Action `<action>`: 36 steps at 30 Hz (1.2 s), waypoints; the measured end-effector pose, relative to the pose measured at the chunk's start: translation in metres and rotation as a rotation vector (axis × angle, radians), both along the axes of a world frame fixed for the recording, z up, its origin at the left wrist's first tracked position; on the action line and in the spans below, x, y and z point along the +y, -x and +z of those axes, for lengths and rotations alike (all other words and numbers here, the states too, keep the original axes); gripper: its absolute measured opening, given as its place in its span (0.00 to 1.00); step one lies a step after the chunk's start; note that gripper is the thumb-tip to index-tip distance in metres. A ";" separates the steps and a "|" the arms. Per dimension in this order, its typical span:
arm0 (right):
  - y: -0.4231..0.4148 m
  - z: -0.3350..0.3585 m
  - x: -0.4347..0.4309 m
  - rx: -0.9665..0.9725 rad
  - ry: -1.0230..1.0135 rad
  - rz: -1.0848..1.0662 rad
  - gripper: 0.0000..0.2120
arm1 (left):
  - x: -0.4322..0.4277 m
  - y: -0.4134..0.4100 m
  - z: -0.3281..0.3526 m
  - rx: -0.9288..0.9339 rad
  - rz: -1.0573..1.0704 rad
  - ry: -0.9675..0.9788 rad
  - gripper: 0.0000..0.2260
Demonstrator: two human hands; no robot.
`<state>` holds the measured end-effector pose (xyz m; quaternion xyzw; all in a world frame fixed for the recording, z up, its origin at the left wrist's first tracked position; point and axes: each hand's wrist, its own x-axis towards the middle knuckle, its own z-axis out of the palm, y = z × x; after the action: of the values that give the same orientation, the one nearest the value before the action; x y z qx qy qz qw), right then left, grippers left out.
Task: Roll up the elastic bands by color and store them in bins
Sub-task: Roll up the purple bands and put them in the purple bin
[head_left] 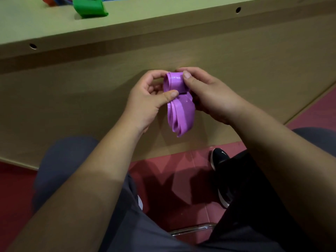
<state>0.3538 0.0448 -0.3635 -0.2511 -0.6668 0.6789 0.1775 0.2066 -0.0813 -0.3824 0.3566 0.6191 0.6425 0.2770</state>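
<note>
step: rolling purple band (179, 104) | left hand (151, 99) and right hand (205, 93) both pinch it | we keep the coil tight — edges aligned

Legible text, labels, brands, numbers and signs: none recorded.

A small white patch (140, 203) is noted at the edge of the grey garment (131, 226); nothing can be read on it.

A pale mark (223, 154) is noted on the black shoe (218, 160); it is too small for its form to be told.
</note>
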 end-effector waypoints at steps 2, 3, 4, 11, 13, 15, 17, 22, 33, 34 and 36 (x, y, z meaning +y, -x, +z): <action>-0.001 -0.002 0.000 0.013 -0.013 -0.002 0.14 | 0.000 -0.002 0.002 0.025 -0.006 -0.003 0.23; -0.001 -0.003 0.001 0.022 -0.028 -0.004 0.14 | 0.000 -0.003 0.003 0.027 -0.009 -0.001 0.24; -0.001 -0.005 0.001 0.030 -0.053 -0.011 0.14 | 0.000 -0.003 0.002 0.025 -0.010 0.008 0.24; 0.001 -0.012 0.003 0.061 -0.209 -0.095 0.14 | 0.004 -0.007 -0.004 -0.074 -0.004 0.188 0.18; 0.001 -0.012 0.005 0.081 -0.230 -0.118 0.14 | 0.004 -0.008 -0.004 -0.053 -0.031 0.227 0.19; 0.002 -0.012 0.005 0.106 -0.224 -0.125 0.14 | 0.004 -0.009 -0.004 -0.048 -0.066 0.249 0.17; 0.002 -0.012 0.005 0.129 -0.203 -0.117 0.15 | 0.003 -0.009 -0.003 -0.055 -0.086 0.249 0.16; 0.002 -0.010 0.003 0.140 -0.194 -0.110 0.13 | 0.002 -0.012 0.006 -0.094 -0.089 0.233 0.15; 0.003 -0.009 0.003 0.221 -0.056 -0.062 0.15 | 0.000 -0.014 0.016 -0.451 -0.124 0.181 0.11; 0.003 -0.009 0.003 0.236 -0.031 -0.052 0.15 | -0.001 -0.013 0.016 -0.462 -0.131 0.188 0.12; 0.003 -0.009 0.004 0.270 0.035 -0.040 0.15 | -0.001 -0.010 0.014 -0.463 -0.145 0.202 0.14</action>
<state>0.3512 0.0485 -0.3725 -0.1736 -0.6197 0.7143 0.2749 0.2166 -0.0828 -0.3683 0.2140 0.5731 0.6205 0.4907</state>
